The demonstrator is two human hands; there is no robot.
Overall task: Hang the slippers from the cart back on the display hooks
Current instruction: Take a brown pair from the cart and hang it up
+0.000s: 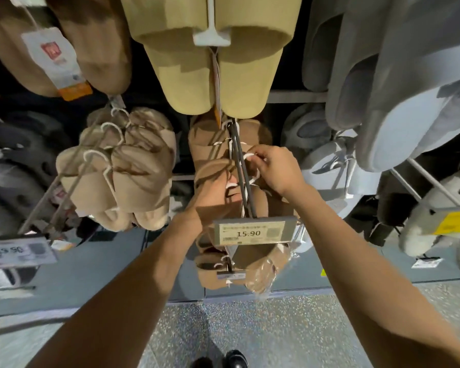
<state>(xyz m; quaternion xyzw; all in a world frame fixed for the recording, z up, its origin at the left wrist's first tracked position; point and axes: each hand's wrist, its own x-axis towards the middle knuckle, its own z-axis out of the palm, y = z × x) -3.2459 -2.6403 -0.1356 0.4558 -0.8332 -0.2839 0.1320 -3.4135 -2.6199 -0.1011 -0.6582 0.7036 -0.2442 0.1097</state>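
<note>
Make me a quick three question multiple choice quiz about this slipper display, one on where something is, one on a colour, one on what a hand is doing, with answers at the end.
1. Where does the price tag reading 15.90 sit?
A. at the front end of the dark hook rod
B. on the floor
C. on the yellow slippers

2. What colour are the slippers hanging top centre?
A. red
B. pale yellow
C. black

3. What is the right hand doing?
A. hanging open at the side
B. pinching a white hanger hook at the dark hook rod
C. pressing the price tag

Answers: 1 A, the tag is fixed to the rod's near end; 2 B, their fabric is pale yellow; 3 B, its fingertips close on the white hanger hook.
</note>
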